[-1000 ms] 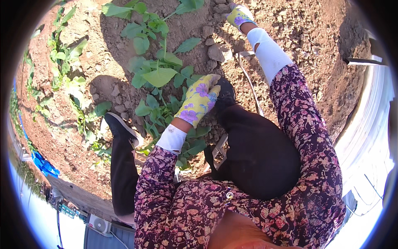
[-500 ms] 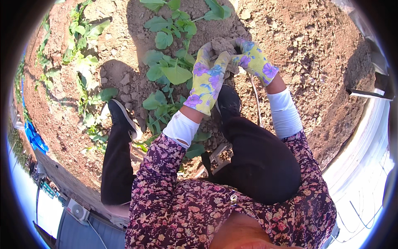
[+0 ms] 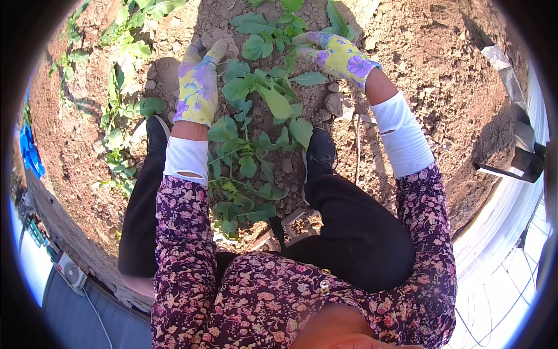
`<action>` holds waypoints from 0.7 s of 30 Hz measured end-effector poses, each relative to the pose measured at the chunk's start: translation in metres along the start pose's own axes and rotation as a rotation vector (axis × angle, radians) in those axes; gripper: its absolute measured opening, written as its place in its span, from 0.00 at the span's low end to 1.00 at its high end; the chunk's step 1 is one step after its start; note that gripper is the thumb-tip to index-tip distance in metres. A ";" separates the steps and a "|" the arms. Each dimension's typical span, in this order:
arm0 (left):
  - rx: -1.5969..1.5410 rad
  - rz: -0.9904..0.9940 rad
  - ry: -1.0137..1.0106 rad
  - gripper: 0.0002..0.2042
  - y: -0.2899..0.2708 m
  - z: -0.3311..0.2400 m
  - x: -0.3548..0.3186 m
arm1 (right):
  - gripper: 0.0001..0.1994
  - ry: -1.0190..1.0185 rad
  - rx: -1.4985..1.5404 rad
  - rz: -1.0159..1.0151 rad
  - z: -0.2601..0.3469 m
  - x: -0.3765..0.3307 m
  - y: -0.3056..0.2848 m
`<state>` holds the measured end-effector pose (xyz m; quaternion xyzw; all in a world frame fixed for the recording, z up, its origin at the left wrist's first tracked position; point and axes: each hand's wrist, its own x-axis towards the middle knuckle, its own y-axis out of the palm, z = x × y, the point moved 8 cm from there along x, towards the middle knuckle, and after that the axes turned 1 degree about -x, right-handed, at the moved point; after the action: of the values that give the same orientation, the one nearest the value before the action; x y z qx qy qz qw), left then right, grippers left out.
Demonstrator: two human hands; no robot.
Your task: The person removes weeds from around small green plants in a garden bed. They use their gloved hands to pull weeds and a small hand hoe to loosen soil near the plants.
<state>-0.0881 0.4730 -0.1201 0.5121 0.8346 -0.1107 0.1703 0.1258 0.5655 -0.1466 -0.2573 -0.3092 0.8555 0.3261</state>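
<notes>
My two hands wear yellow gloves with purple flowers and reach down on either side of a row of leafy green plants (image 3: 256,93). On the left of the row my left hand (image 3: 199,81) is at the soil, thumb apart from the fingers, next to a soil clod (image 3: 225,42). Its fingertips look dusty and partly blend into the ground. My right hand (image 3: 343,58) comes in from the right, beside the upper leaves. Its fingers stretch leftward toward the stems, and nothing shows in them.
Another row of plants (image 3: 119,87) grows at the left. My shoe (image 3: 321,152) stands right of the middle row, with a thin stick (image 3: 358,148) nearby. Loose clods (image 3: 333,104) lie below my right hand. White plastic sheeting (image 3: 494,232) and a metal piece (image 3: 526,151) edge the plot at right.
My hands have parted from around a clod of soil. The left has moved left across the plant row, and the right has shifted slightly up. The view has shifted a little.
</notes>
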 end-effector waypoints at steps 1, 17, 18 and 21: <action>0.112 0.025 -0.036 0.13 0.000 0.006 0.005 | 0.21 -0.002 -0.085 0.028 0.003 0.005 0.010; 1.125 0.367 0.018 0.20 0.094 0.109 0.089 | 0.21 0.247 1.023 -0.150 -0.040 0.015 -0.014; 1.081 0.330 -0.012 0.19 0.094 0.118 0.095 | 0.21 0.240 1.007 -0.148 -0.040 0.015 -0.014; 0.516 0.297 -0.358 0.17 0.108 0.123 0.077 | 0.22 0.309 0.990 -0.152 -0.047 0.013 -0.019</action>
<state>-0.0024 0.5406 -0.2643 0.6265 0.6525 -0.3800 0.1931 0.1547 0.6033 -0.1687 -0.1724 0.1662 0.8250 0.5118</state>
